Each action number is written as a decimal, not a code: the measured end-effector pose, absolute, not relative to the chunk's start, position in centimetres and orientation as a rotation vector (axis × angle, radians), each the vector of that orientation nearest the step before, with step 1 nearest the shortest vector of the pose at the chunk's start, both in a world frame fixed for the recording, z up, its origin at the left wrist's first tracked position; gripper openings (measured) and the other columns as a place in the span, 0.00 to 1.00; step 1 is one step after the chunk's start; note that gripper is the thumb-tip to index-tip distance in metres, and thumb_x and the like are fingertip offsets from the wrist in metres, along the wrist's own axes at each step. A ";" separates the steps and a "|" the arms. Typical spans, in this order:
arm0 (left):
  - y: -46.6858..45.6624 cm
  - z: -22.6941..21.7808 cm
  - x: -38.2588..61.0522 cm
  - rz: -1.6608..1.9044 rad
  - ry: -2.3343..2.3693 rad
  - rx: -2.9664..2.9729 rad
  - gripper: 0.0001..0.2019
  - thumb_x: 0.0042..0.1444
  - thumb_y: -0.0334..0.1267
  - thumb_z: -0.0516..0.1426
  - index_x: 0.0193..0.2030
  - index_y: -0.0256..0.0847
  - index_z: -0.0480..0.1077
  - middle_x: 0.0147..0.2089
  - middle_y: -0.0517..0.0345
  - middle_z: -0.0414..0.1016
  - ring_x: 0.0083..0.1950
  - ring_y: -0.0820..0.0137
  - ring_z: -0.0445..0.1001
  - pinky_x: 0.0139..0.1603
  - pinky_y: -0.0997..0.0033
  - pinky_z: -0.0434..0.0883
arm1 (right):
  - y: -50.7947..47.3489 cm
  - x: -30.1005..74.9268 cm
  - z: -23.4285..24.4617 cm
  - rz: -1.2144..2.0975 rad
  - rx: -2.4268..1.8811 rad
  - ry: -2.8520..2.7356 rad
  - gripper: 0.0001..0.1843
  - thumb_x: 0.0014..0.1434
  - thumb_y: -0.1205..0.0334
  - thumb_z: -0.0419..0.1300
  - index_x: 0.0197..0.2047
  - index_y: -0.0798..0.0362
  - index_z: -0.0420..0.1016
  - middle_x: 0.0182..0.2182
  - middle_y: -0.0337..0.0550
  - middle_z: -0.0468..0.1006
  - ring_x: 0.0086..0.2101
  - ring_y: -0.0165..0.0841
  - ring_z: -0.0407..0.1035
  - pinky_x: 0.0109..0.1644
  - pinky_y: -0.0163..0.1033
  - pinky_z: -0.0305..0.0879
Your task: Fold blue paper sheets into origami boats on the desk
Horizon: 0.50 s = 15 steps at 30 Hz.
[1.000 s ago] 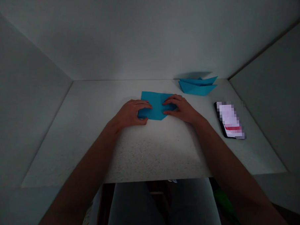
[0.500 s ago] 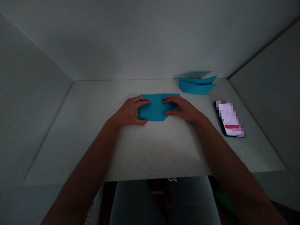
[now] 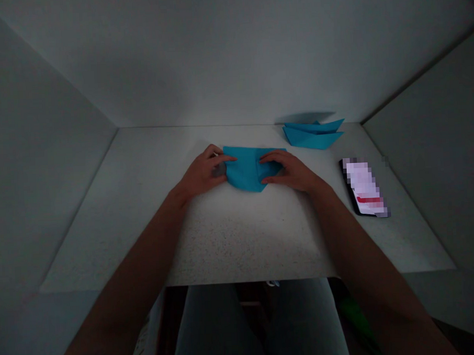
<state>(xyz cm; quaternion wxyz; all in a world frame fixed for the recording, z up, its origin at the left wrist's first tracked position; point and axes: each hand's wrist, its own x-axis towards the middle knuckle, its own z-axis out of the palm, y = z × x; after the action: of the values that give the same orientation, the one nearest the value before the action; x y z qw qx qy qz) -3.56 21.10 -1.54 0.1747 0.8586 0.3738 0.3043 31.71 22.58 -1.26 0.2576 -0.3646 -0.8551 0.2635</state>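
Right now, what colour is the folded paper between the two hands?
The folded paper is bright blue; the head view shows it best.

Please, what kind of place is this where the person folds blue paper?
Probably a small desk nook, perhaps at home: a speckled white tabletop walled on three sides, with a phone and folded paper boats near the blue sheet.

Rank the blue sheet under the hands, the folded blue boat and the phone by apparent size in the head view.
1. blue sheet, largest even with both ends covered.
2 and 3. phone and folded blue boat: similar area; the boat lies farther back, so left unranked.
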 end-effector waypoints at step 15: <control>19.8 0.2 -2.1 0.655 0.977 2.099 0.19 0.60 0.56 0.73 0.51 0.47 0.87 0.46 0.53 0.86 0.42 0.65 0.81 0.45 0.65 0.78 | 21.8 31.3 -1.4 0.491 -1.060 -2.450 0.32 0.65 0.34 0.71 0.66 0.38 0.82 0.65 0.52 0.79 0.65 0.58 0.70 0.71 0.69 0.61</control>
<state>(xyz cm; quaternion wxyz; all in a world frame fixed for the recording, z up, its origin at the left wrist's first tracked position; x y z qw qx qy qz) -2.06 19.78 0.15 0.3595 0.8141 0.3790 0.2539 31.30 21.81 -1.35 0.2120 -0.3815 -0.8822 0.1770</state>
